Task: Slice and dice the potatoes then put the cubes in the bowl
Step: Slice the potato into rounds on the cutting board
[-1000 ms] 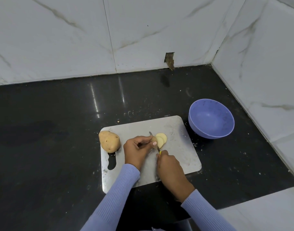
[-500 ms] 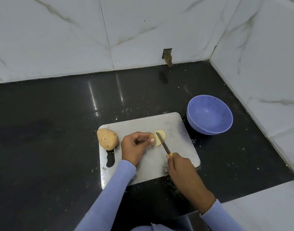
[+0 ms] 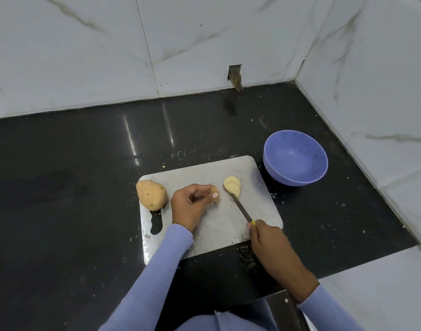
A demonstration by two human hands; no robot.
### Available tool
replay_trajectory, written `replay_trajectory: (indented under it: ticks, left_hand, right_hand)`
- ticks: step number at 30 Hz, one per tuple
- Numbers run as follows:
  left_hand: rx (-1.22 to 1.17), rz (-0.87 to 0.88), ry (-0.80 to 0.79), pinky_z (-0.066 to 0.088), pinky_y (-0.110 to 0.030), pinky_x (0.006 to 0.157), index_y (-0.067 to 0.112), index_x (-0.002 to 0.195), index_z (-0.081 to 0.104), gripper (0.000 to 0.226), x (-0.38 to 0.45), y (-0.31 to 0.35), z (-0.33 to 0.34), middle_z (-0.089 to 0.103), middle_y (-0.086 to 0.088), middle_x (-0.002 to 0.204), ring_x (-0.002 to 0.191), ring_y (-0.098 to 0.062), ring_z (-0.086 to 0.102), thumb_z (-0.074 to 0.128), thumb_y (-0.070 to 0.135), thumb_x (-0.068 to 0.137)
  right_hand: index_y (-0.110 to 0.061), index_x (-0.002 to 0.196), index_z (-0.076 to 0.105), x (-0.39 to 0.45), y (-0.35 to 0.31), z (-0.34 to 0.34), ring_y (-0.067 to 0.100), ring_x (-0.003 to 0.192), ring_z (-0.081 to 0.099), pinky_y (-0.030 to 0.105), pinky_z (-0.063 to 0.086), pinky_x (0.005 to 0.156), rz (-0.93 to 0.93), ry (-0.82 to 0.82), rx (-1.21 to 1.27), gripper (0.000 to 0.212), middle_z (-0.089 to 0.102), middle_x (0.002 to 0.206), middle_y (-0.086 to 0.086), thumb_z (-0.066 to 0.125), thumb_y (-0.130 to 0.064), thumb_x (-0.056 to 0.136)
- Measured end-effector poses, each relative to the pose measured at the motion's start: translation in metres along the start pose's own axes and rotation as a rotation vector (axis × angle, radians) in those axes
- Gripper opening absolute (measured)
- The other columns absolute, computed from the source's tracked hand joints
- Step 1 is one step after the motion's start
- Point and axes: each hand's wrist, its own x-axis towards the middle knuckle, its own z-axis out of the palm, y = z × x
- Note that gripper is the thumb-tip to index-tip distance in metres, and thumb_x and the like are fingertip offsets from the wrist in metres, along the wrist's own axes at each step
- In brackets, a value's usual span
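Note:
A steel cutting board (image 3: 252,211) lies on the black counter. A whole brown potato (image 3: 151,194) sits at the board's left edge. My left hand (image 3: 190,205) pinches a small remaining potato piece (image 3: 215,193) against the board. Two pale potato slices (image 3: 232,185) lie overlapped to its right. My right hand (image 3: 271,247) grips a knife by its yellow handle; the knife blade (image 3: 240,206) points up-left, its tip touching the slices. An empty purple bowl (image 3: 295,157) stands right of the board.
The black counter (image 3: 73,187) is bounded by marble walls at the back and right, forming a corner. A small hole in the back wall (image 3: 235,75) sits above the counter. Crumbs lie scattered around the board. A white ledge (image 3: 384,283) runs at the lower right.
My right hand has drawn back toward me and to the right, and the knife now lies flatter, tip at the slices. The slices have shifted right, apart from the piece my left hand holds.

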Motion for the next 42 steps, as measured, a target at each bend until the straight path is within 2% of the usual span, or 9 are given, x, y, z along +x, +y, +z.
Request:
replay_trajectory:
  ticks: [6,10,15,18,21,26,29,34,42]
  left_hand:
    - [-0.024,-0.022,0.018,0.051,-0.013,0.067,0.01,0.09,0.075,0.022,-0.003,0.003,0.001,0.075,0.0,0.085,0.078,-0.011,0.07,0.079,0.001,0.07]
    - [-0.012,-0.044,0.025,0.055,-0.021,0.072,0.01,0.087,0.075,0.02,-0.003,0.002,0.002,0.075,-0.002,0.082,0.079,-0.016,0.07,0.079,0.0,0.07]
    - [0.062,-0.01,0.038,0.056,-0.027,0.077,0.013,0.082,0.075,0.019,-0.002,0.0,0.003,0.074,-0.002,0.08,0.078,-0.017,0.07,0.079,-0.002,0.07]
    - [0.209,0.092,0.057,0.053,-0.017,0.077,0.019,0.089,0.075,0.029,0.002,0.001,0.006,0.072,0.001,0.086,0.08,-0.012,0.067,0.083,0.003,0.066]
    - [0.418,0.229,-0.035,0.047,-0.006,0.075,0.016,0.103,0.073,0.042,0.009,0.005,0.015,0.065,0.005,0.095,0.083,-0.012,0.061,0.084,0.005,0.064]
    - [0.769,0.348,-0.116,0.05,-0.029,0.086,0.012,0.109,0.071,0.047,0.019,0.005,0.021,0.062,-0.001,0.104,0.091,-0.018,0.058,0.085,0.014,0.065]
    - [0.845,0.397,-0.121,0.049,-0.023,0.083,0.014,0.104,0.07,0.037,0.018,0.006,0.022,0.061,0.002,0.103,0.089,-0.015,0.055,0.082,0.017,0.069]
    - [0.63,0.432,-0.149,0.046,-0.006,0.08,0.016,0.111,0.068,0.044,0.014,-0.003,0.005,0.059,0.005,0.106,0.09,-0.009,0.058,0.08,0.009,0.07]
    - [0.39,0.421,-0.028,0.047,-0.01,0.081,0.016,0.104,0.068,0.039,0.003,-0.015,-0.005,0.062,0.007,0.104,0.094,0.002,0.058,0.081,0.003,0.069]
  right_hand:
    - [-0.024,0.076,0.04,0.005,-0.023,-0.003,0.007,0.054,0.044,0.016,0.035,0.047,-0.066,0.02,0.146,0.031,0.049,0.066,-0.005,0.029,-0.037,0.103]
    - [-0.02,0.087,0.046,0.01,-0.033,0.001,0.008,0.057,0.045,0.016,0.037,0.05,-0.09,0.035,0.181,0.029,0.05,0.068,-0.004,0.028,-0.036,0.103]
    - [-0.019,0.08,0.042,0.015,-0.037,0.005,0.007,0.057,0.043,0.016,0.033,0.049,-0.091,0.053,0.19,0.031,0.046,0.067,-0.005,0.029,-0.035,0.103]
    - [-0.021,0.076,0.042,0.018,-0.031,0.005,0.008,0.058,0.044,0.016,0.034,0.05,-0.037,0.066,0.252,0.033,0.049,0.068,-0.003,0.03,-0.036,0.103]
    - [-0.02,0.072,0.041,0.019,-0.022,0.001,0.009,0.056,0.043,0.017,0.035,0.048,0.011,0.113,0.312,0.035,0.049,0.066,-0.001,0.032,-0.034,0.103]
    - [-0.021,0.07,0.04,0.021,-0.016,-0.003,0.009,0.056,0.042,0.018,0.03,0.048,0.045,0.109,0.27,0.036,0.048,0.065,-0.002,0.032,-0.035,0.102]
    - [-0.021,0.072,0.041,0.021,-0.016,-0.003,0.008,0.057,0.043,0.017,0.03,0.049,0.043,0.092,0.265,0.035,0.049,0.067,-0.001,0.032,-0.035,0.102]
    - [-0.021,0.071,0.04,0.02,-0.022,-0.003,0.009,0.057,0.043,0.016,0.038,0.052,-0.012,0.091,0.303,0.035,0.048,0.066,-0.001,0.033,-0.034,0.102]
    - [-0.024,0.072,0.037,0.017,-0.038,0.005,0.009,0.058,0.043,0.019,0.034,0.051,-0.099,0.067,0.234,0.033,0.047,0.066,-0.003,0.031,-0.035,0.103]
